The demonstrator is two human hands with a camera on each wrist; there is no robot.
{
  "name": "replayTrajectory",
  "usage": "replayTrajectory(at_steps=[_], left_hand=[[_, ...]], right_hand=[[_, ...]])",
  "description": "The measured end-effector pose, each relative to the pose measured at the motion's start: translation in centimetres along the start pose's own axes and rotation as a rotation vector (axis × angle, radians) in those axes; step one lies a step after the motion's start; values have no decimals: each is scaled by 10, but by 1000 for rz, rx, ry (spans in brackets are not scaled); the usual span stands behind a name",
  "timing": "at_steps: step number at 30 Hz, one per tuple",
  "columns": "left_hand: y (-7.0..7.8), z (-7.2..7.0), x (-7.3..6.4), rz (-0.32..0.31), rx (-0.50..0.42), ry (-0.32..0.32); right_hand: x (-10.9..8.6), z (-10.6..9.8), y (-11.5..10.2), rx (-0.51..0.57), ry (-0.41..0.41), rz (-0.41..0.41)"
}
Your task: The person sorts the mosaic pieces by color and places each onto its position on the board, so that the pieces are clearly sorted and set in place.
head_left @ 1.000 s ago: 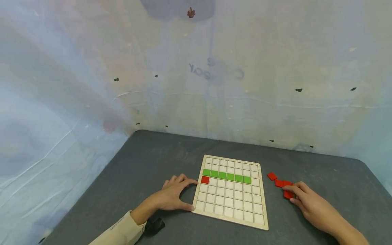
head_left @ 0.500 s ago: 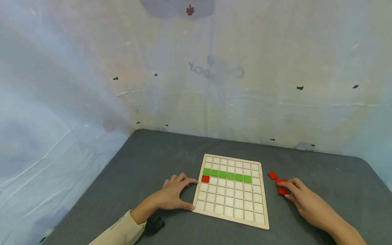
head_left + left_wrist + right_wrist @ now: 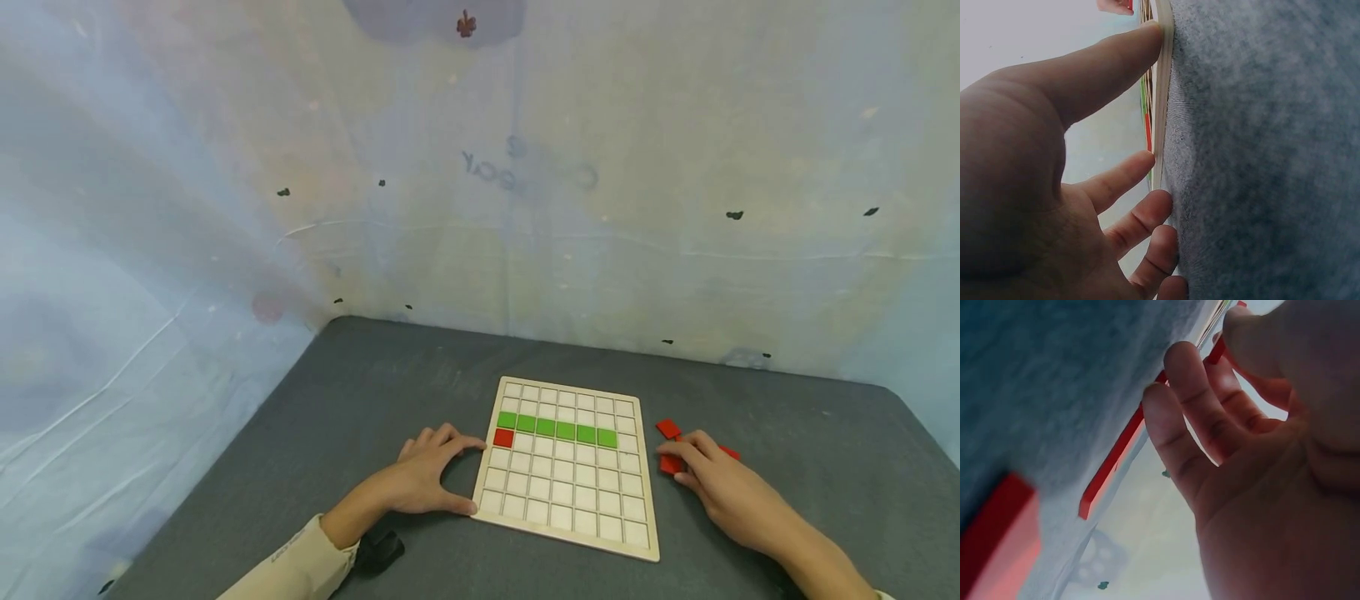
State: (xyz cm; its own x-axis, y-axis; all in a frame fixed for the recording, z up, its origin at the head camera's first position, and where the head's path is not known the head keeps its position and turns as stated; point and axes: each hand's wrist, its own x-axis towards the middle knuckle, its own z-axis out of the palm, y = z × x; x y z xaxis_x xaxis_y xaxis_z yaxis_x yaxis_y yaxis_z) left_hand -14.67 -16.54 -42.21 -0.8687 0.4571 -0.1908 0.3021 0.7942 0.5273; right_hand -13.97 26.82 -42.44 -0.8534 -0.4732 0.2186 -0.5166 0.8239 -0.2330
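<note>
A pale wooden board with a grid of square recesses lies on the dark table. A row of several green tiles sits in it, and one red tile lies below the row's left end. My left hand touches the board's left edge, thumb and index finger spread apart along it; the left wrist view shows the fingertips against the wooden edge. Right of the board, my right hand pinches a red square tile between thumb and fingers, with the tile partly hidden.
Another loose red tile lies beyond my right hand, and more red shows behind its knuckles. A dark strap-like object is by my left wrist. A pale sheet hangs behind the grey table.
My right hand has moved left toward the board, and the red tile at its fingertips has moved left with it, away from the other red tiles. My left hand stays at the board's edge.
</note>
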Motion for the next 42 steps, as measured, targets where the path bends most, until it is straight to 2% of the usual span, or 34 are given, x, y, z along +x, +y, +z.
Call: replayTrajectory(at_steps=[17,26,32,42], left_hand=[[3,-1,-2,14,-6,-1],[2,-1,-2,20,-12,1],[0,0,-1,18,-8,0],[-2,1,0,22,-7,3]], right_hand=[[7,2,-8,-8,-20,6],[9,4,-5,-3,28,-37],[15,6,-6,2,20,-58],[23,3,-17,84,16,-65]])
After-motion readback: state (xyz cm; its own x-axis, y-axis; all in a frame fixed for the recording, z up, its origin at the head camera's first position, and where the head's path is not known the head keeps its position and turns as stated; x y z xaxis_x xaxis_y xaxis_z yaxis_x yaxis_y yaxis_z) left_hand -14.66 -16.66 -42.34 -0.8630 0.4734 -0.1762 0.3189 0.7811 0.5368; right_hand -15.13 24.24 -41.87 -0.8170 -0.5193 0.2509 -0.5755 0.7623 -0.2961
